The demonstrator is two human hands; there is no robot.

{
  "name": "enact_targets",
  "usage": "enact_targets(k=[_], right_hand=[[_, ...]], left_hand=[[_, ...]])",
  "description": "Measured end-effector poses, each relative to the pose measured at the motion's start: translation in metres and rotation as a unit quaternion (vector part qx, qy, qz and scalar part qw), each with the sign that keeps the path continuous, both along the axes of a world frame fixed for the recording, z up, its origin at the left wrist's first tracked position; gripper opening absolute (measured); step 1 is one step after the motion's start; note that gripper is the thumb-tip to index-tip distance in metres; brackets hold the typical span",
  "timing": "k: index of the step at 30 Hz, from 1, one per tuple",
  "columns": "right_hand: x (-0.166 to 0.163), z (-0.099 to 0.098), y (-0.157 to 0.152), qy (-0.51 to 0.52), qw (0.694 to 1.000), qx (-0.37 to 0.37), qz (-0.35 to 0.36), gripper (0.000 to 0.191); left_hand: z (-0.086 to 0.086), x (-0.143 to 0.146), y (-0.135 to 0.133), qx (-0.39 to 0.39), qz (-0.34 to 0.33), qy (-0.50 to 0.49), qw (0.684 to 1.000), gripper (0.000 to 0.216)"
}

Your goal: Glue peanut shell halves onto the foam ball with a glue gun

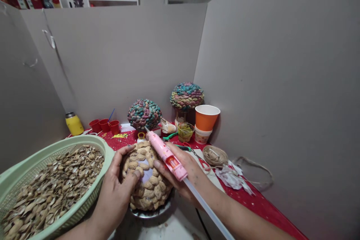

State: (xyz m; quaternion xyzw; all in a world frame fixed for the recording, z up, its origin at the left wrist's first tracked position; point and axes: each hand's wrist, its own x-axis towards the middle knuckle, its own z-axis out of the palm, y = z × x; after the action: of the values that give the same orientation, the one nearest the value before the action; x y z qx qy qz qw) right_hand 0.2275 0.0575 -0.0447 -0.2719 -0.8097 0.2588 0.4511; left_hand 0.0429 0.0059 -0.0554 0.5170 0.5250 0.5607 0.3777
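A round form covered in peanut shells rests over a metal dish in front of me. A pale lilac patch of its surface shows between the shells. My left hand grips its left side, the thumb pressed on a shell beside that patch. Held in my right hand is a pink hot glue gun, its nozzle pointing away and up to the left. A long translucent glue stick runs out of its back. The right thumb also touches the shells; the other right fingers are partly hidden.
A green basket of loose shells stands left. Behind are two colourful shell-covered balls, red cups, a yellow bottle and an orange paper cup. Twine and crumpled tissue lie right; grey partitions surround the table.
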Motion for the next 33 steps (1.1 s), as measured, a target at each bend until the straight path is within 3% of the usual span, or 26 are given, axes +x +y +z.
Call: enact_targets(k=[4,9,16,23,29,33], right_hand=[[0.000,0.002,-0.001,-0.003,1.000,-0.024,0.007,0.008],[0.003,-0.003,-0.001,-0.012,0.999,-0.048,-0.003,0.022],[0.002,-0.005,-0.001,-0.014,0.998,-0.054,-0.003,0.029],[0.003,-0.002,0.001,-0.004,0.998,-0.059,0.007,0.024],[0.012,0.010,-0.002,-0.003,0.998,-0.049,-0.026,0.027],[0.021,0.021,-0.008,0.032,0.998,-0.040,-0.046,0.033]], left_hand=[[-0.001,-0.003,-0.001,0.010,-0.023,-0.028,0.999,0.039],[-0.001,-0.002,0.001,0.015,-0.012,-0.006,1.000,0.045],[-0.002,-0.002,0.002,0.021,-0.014,-0.020,0.999,0.044],[-0.004,-0.004,0.001,0.032,-0.033,-0.039,0.998,0.038],[0.008,-0.009,-0.003,0.011,-0.030,-0.097,0.995,0.041],[0.023,-0.018,-0.014,0.072,0.010,-0.081,0.994,0.036]])
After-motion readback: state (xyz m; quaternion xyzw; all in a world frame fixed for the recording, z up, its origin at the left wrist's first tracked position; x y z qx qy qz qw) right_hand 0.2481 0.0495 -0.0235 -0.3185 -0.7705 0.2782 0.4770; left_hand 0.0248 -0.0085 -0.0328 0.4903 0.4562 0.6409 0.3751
